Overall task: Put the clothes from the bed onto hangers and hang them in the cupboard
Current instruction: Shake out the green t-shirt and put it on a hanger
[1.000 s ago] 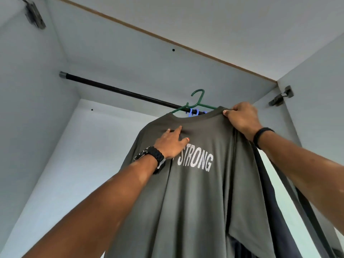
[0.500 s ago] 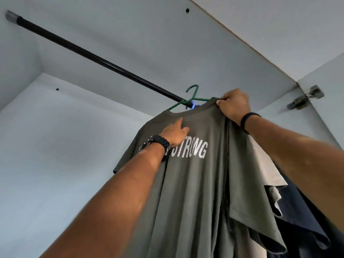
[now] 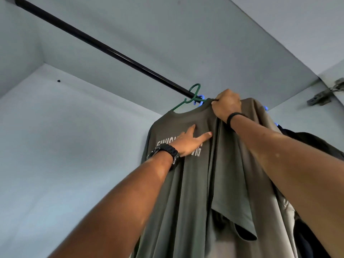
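An olive-grey T-shirt (image 3: 188, 183) with white lettering hangs on a green hanger (image 3: 193, 95), whose hook sits over the black cupboard rail (image 3: 104, 47). My right hand (image 3: 226, 106) grips the shirt's shoulder and collar edge near the hook. My left hand (image 3: 189, 141) lies flat on the shirt's chest with fingers straight, covering part of the lettering. The hanger's arms are hidden inside the shirt.
Blue hangers (image 3: 199, 98) and other dark garments (image 3: 316, 146) hang behind the shirt at the right end of the rail. A door hinge (image 3: 323, 94) is at the upper right. The rail's left stretch is bare between the pale cupboard walls.
The view has tilted up and closer to the rail. My left hand has slid rightward across the lettering; my right hand keeps its grip at the shoulder, with the shirt bunched more to the right.
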`<state>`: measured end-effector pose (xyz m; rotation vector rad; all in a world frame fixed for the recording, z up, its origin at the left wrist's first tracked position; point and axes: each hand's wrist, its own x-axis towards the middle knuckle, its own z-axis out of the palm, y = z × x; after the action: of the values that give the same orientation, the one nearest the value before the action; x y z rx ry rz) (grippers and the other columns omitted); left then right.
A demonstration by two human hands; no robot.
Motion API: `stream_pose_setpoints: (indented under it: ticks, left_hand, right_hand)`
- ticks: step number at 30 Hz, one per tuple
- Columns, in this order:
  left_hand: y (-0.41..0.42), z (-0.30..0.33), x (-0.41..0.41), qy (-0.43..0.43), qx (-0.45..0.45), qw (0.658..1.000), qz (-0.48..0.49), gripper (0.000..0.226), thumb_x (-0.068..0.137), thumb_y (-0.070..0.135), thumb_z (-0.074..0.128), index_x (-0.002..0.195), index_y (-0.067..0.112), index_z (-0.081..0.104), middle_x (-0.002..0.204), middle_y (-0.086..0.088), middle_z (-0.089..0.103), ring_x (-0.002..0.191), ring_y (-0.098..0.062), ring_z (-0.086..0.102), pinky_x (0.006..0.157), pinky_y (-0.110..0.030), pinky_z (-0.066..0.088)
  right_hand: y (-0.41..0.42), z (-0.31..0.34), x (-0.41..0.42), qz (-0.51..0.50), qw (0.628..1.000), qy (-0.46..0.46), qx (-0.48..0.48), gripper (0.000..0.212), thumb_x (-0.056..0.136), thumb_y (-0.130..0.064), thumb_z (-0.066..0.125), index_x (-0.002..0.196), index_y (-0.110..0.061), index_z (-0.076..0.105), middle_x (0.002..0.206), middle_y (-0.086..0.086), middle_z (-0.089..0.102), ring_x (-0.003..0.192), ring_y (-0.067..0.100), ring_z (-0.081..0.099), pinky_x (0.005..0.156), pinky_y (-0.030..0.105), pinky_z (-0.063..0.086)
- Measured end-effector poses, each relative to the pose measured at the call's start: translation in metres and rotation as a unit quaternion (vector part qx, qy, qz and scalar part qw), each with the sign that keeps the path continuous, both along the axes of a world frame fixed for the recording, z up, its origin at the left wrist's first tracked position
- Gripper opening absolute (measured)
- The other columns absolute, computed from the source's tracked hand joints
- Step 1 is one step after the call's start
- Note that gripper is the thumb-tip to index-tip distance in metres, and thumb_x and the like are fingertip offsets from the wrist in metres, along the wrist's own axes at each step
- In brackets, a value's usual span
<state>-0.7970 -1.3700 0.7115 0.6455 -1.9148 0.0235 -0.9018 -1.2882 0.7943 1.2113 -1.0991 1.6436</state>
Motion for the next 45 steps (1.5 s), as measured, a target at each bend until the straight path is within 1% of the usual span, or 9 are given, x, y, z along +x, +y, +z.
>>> stream_pose_setpoints:
  ticks: [5,10,12,16,22,25,32,37,45]
  left_hand:
    - [0.009,-0.013,-0.007,0.038,-0.047,0.994,-0.091,0.102,0.077,0.045,0.073,0.151,0.028,0.005,0.149,-0.005,0.036,0.134,-0.024,0.039,0.108,-0.033,0.034]
    - [0.009,-0.035,-0.006,0.064,-0.124,0.99,0.006,0.046,0.081,-0.002,0.047,0.125,0.01,0.046,0.108,-0.02,0.06,0.097,-0.039,0.059,0.071,-0.033,0.046]
    - [0.009,-0.052,-0.004,0.036,-0.127,0.991,0.028,0.031,0.08,-0.004,0.044,0.109,0.004,0.047,0.101,-0.025,0.059,0.092,-0.042,0.059,0.071,-0.04,0.049]
    - [0.008,-0.083,-0.004,0.037,-0.128,0.991,0.005,0.038,0.079,-0.009,0.042,0.114,0.006,0.046,0.105,-0.022,0.058,0.096,-0.039,0.057,0.08,-0.038,0.049]
    - [0.051,-0.106,-0.013,0.169,-0.139,0.974,-0.063,0.047,0.082,-0.01,0.048,0.124,0.008,0.054,0.101,-0.004,0.062,0.094,-0.022,0.059,0.086,-0.022,0.044]
    - [0.077,-0.106,-0.016,0.219,-0.139,0.964,-0.065,0.039,0.083,-0.005,0.05,0.118,0.011,0.058,0.1,-0.006,0.065,0.094,-0.023,0.062,0.089,-0.03,0.048]
    - [0.151,-0.147,-0.028,0.136,0.001,0.99,-0.042,0.027,0.083,-0.008,0.049,0.094,0.013,0.061,0.073,-0.008,0.059,0.075,-0.028,0.064,0.068,-0.026,0.056]
    - [0.231,-0.207,-0.031,0.172,0.075,0.982,-0.025,0.022,0.089,-0.006,0.048,0.1,0.01,0.059,0.089,-0.013,0.064,0.072,-0.021,0.064,0.059,-0.029,0.059]
    - [0.359,-0.337,-0.021,0.179,0.126,0.966,0.135,0.023,0.089,-0.001,0.049,0.104,0.013,0.06,0.092,-0.002,0.063,0.08,-0.021,0.066,0.061,-0.016,0.048]
  right_hand:
    - [0.007,0.012,0.023,-0.049,0.994,0.039,0.089,0.029,0.091,-0.006,0.055,0.118,0.004,0.055,0.128,0.023,0.052,0.114,0.039,0.054,0.094,0.039,0.045]
    - [0.0,-0.01,0.022,-0.013,0.987,0.063,0.144,0.023,0.092,-0.01,0.051,0.113,-0.001,0.055,0.122,0.02,0.052,0.112,0.034,0.052,0.09,0.036,0.043]
    - [-0.004,-0.025,0.013,0.071,0.984,0.038,0.156,0.004,0.089,-0.013,0.056,0.09,-0.009,0.055,0.11,0.013,0.05,0.102,0.024,0.047,0.079,0.028,0.04]
    - [-0.006,-0.062,-0.008,0.28,0.936,-0.051,0.209,0.048,0.073,-0.015,0.077,0.114,-0.009,0.053,0.116,0.008,0.059,0.105,0.023,0.057,0.092,0.039,0.05]
    - [0.022,-0.108,-0.02,0.298,0.926,-0.016,0.231,0.024,0.077,-0.013,0.073,0.098,-0.008,0.065,0.101,0.009,0.069,0.093,0.024,0.065,0.087,0.04,0.054]
    - [0.044,-0.127,-0.025,0.348,0.912,-0.013,0.217,0.012,0.078,-0.008,0.071,0.088,-0.012,0.067,0.094,0.008,0.071,0.087,0.022,0.068,0.083,0.038,0.057]
    - [0.103,-0.199,-0.04,0.426,0.871,-0.058,0.238,0.009,0.081,-0.006,0.07,0.087,-0.001,0.065,0.088,0.017,0.07,0.077,0.026,0.068,0.071,0.04,0.06]
    - [0.154,-0.276,-0.044,0.504,0.808,-0.087,0.292,0.015,0.094,-0.005,0.056,0.08,-0.008,0.055,0.067,0.008,0.058,0.046,0.009,0.06,0.047,0.023,0.055]
    - [0.258,-0.42,-0.016,0.614,0.689,-0.153,0.353,0.013,0.095,-0.001,0.051,0.09,-0.005,0.062,0.077,0.013,0.065,0.064,0.02,0.066,0.057,0.035,0.06]
